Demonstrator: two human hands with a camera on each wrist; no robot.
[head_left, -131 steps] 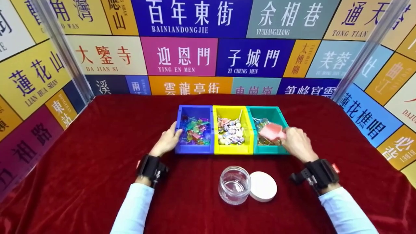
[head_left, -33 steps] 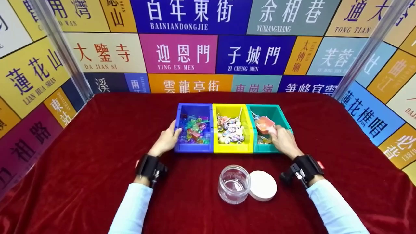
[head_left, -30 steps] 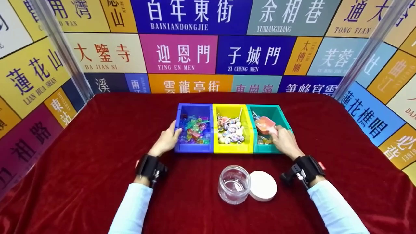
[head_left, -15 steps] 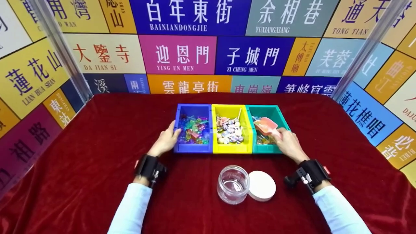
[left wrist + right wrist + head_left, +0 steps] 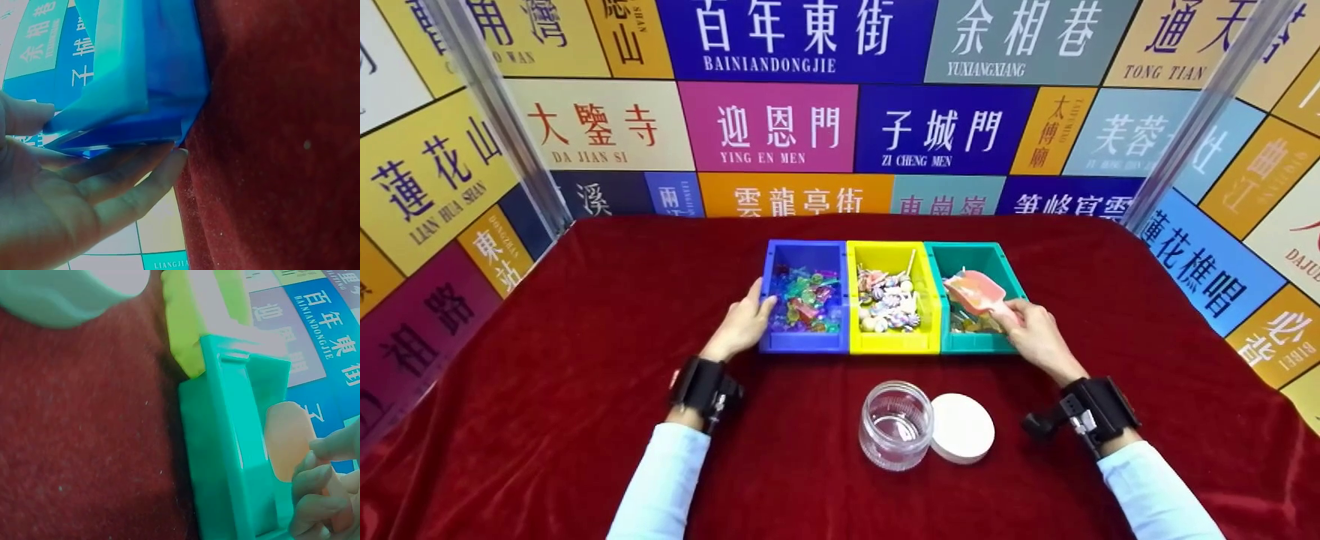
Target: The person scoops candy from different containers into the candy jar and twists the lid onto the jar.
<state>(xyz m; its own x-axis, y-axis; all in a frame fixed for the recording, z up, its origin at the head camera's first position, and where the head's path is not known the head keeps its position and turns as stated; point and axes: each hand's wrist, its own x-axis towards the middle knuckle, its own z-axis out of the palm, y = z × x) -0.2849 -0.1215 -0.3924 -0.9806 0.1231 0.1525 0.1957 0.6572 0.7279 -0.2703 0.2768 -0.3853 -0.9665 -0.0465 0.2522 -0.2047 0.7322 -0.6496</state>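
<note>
My right hand (image 5: 1039, 337) pinches the handle of a pink scoop (image 5: 976, 292), whose bowl sits over the green bin (image 5: 979, 344). In the right wrist view the scoop's bowl (image 5: 288, 439) shows just past the bin's near rim, thumb and fingers round the handle. Some pale bits lie in the bowl. Wrapped sweets partly show below it. My left hand (image 5: 742, 322) grips the outer left side of the blue bin (image 5: 806, 343), thumb at the rim and fingers along the wall, as the left wrist view shows. Colourful clear pieces (image 5: 810, 300) lie inside the blue bin.
Between those two bins stands a yellow bin (image 5: 894, 343) holding lollipops and round sweets (image 5: 894, 304). In front are an open clear jar (image 5: 896, 431) and, by its right side, a white lid (image 5: 962, 427). Red cloth (image 5: 585, 390) covers the table; transparent posts (image 5: 1185, 127) rise behind.
The scoop dipped into the green bin, shifted left, then came up and slightly right with my right hand. My left hand has stayed on the blue bin.
</note>
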